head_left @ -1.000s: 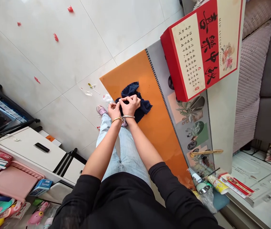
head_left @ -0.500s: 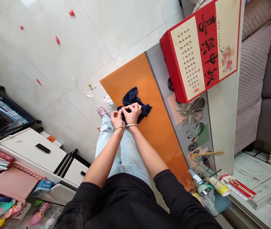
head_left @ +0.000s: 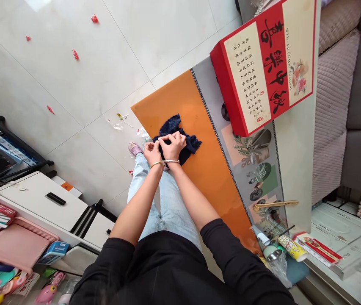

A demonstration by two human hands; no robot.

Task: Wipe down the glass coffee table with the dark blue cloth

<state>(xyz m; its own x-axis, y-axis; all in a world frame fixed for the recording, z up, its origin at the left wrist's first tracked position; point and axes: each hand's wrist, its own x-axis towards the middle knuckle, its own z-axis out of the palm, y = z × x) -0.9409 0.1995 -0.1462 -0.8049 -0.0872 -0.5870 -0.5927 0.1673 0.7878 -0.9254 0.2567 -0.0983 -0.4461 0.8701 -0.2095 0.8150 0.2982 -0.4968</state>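
A dark navy knitted cloth (head_left: 171,124) lies crumpled on the orange mat (head_left: 213,169), near its left edge. My left hand (head_left: 152,153) is closed in a pinch at the cloth's left side. Beside it, my right hand (head_left: 173,145) bends over the cloth, thumb and forefinger pinched together. The two sets of fingertips nearly meet. Both hands seem to grip the cloth's edge, though the exact spot between the fingers is too small to make out. Each wrist wears a bracelet, and the bracelets sit close together.
A large red gift box (head_left: 269,67) stands on the table's far right. Near me on that table are a wooden stick (head_left: 277,205) and a yellow canister (head_left: 296,250). Red scraps (head_left: 75,54) and plastic wrappers (head_left: 116,125) litter the floor. White drawers (head_left: 42,197) stand at left.
Both hands have shifted slightly left and up, still pinching close together. The cloth has moved little, and the whole view has drifted a bit.
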